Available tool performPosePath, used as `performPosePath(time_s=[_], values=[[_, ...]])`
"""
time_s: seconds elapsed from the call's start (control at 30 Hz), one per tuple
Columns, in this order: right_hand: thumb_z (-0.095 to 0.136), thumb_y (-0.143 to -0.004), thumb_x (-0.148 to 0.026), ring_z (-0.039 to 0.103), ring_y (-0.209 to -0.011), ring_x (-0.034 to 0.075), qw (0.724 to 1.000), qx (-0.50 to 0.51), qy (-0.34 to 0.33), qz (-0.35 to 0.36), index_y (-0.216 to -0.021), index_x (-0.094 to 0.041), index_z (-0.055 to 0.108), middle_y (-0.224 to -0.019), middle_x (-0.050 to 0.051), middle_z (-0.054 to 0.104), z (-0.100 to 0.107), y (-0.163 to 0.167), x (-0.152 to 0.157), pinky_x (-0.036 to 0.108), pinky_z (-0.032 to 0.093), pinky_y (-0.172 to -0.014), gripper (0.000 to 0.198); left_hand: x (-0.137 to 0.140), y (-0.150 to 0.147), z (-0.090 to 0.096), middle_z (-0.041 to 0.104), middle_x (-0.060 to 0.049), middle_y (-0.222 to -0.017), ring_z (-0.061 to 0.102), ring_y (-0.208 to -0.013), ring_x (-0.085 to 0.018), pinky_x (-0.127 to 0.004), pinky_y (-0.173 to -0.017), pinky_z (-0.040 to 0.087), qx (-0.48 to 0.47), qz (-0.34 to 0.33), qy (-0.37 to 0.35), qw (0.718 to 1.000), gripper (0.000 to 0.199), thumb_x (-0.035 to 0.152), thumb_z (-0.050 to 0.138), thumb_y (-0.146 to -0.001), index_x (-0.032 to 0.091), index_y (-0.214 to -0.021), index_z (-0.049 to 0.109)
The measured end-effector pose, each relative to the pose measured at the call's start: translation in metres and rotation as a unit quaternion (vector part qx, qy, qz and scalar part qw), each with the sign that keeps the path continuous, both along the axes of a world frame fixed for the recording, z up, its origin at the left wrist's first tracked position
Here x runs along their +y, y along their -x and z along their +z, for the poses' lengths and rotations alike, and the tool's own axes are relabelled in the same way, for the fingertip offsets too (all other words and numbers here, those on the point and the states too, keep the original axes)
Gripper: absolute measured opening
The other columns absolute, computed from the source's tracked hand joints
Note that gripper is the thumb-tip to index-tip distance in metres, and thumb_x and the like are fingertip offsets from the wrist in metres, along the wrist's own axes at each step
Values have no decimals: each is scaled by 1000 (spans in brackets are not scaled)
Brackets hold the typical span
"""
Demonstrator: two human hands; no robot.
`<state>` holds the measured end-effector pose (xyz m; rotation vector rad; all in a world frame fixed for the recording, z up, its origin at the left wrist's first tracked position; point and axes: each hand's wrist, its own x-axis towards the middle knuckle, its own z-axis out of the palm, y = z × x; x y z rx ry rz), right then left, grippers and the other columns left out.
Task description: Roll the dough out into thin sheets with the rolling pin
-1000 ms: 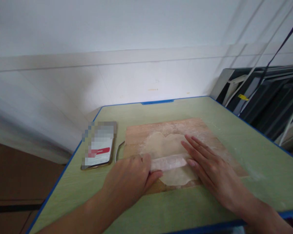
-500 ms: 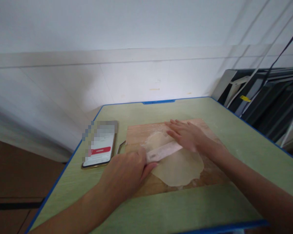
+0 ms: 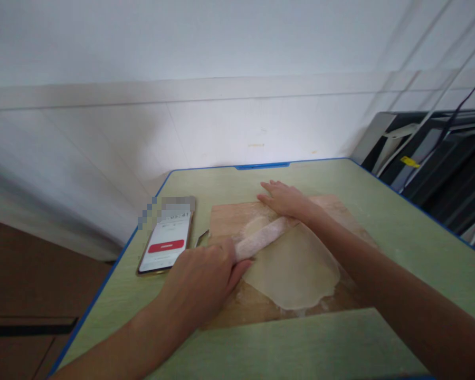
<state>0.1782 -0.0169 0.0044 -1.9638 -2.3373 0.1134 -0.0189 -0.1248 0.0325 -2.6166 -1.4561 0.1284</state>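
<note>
A floured rolling pin (image 3: pixel 263 240) lies slantwise over a thin sheet of dough (image 3: pixel 296 269). My left hand (image 3: pixel 206 274) is closed round the pin's near-left end, thumb along its side. My right hand (image 3: pixel 283 199) lies flat with fingers stretched out, beyond the pin; its heel covers the pin's far end. The widest part of the dough spreads on the near side of the pin, and a small strip shows past it. Under the dough is a wooden board (image 3: pixel 229 214) dusted with flour.
A phone (image 3: pixel 166 237) with a lit screen lies left of the board on the pale green, blue-edged table (image 3: pixel 320 343). A thin metal loop (image 3: pixel 201 237) shows beside the board. A white wall (image 3: pixel 221 126) stands behind; dark flat panels (image 3: pixel 443 158) and cables are at the right.
My right hand has slid away from me, its palm passing over the pin's far end. The pin has rolled slightly away, uncovering more dough on the near side. The view has shifted slightly.
</note>
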Motion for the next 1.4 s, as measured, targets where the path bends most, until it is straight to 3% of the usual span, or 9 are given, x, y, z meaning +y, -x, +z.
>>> performPosePath(time_s=[0.17, 0.33, 0.43, 0.53, 0.7, 1.0, 1.2, 1.3, 1.4], values=[[32, -87, -39, 34, -125, 25, 1000, -16, 18, 14, -133, -12, 35, -137, 14, 38, 2, -3, -11, 40, 32, -97, 53, 1, 0, -2, 61, -5, -62, 62, -53, -25, -28, -42, 41, 0, -10, -8, 1000, 30, 40, 37, -89, 17, -80, 55], [25, -89, -39, 31, -126, 29, 998, -41, 45, 34, -135, -19, 35, -140, 11, 33, 8, -8, -33, 53, 27, -97, 51, -2, -3, -3, 61, -5, -62, 63, -54, -26, -30, -42, 43, 1, -16, -3, 1000, 32, 41, 36, -90, 16, -81, 54], [21, -90, -38, 28, -128, 26, 997, -46, 44, 45, -136, -21, 33, -141, 8, 32, 9, -12, -50, 51, 25, -99, 50, -5, -6, -2, 61, -6, -61, 63, -54, -27, -32, -42, 43, 13, -10, 6, 1000, 33, 42, 35, -90, 16, -80, 53], [18, -91, -36, 28, -128, 24, 998, -43, -4, 44, -137, -21, 30, -141, 7, 32, 5, -15, -71, 49, 22, -101, 50, -7, -7, 0, 61, -7, -63, 63, -55, -28, -32, -42, 44, 21, -12, 24, 999, 34, 42, 33, -91, 16, -80, 52], [18, -92, -31, 34, -125, 21, 993, -2, -115, 30, -129, -19, 44, -132, 6, 46, -2, -17, -107, 48, 23, -102, 47, -10, -8, 0, 64, -8, -69, 64, -60, -27, -33, -47, 47, 30, -31, 33, 999, 36, 45, 31, -91, 17, -80, 51], [21, -92, -38, 21, -131, 18, 987, 44, -149, 40, -135, -24, 32, -140, 0, 32, -12, -25, -157, 48, 23, -104, 46, -13, -10, -3, 63, -8, -67, 63, -58, -27, -33, -45, 46, 33, -70, 25, 997, 40, 48, 32, -90, 16, -79, 52], [23, -90, -46, 18, -132, 21, 988, 15, -152, 21, -136, -20, 29, -142, 5, 28, -16, -20, -159, 54, 20, -102, 53, -12, -10, -4, 63, -8, -69, 63, -60, -26, -31, -48, 46, 23, -61, 37, 997, 38, 48, 34, -90, 16, -80, 53], [18, -89, -51, 26, -129, 25, 989, -15, -148, 2, -133, -13, 36, -137, 13, 35, -11, -13, -151, 57, 14, -102, 61, -12, -9, -4, 64, -8, -70, 63, -61, -27, -33, -48, 45, 10, -57, 50, 997, 38, 47, 33, -90, 16, -82, 53], [13, -90, -51, 33, -125, 26, 991, -24, -129, 15, -130, -13, 41, -133, 14, 43, -4, -3, -140, 56, 11, -103, 62, -11, -10, -4, 64, -9, -71, 63, -62, -28, -34, -48, 45, 8, -49, 53, 997, 38, 46, 31, -91, 16, -83, 53]])
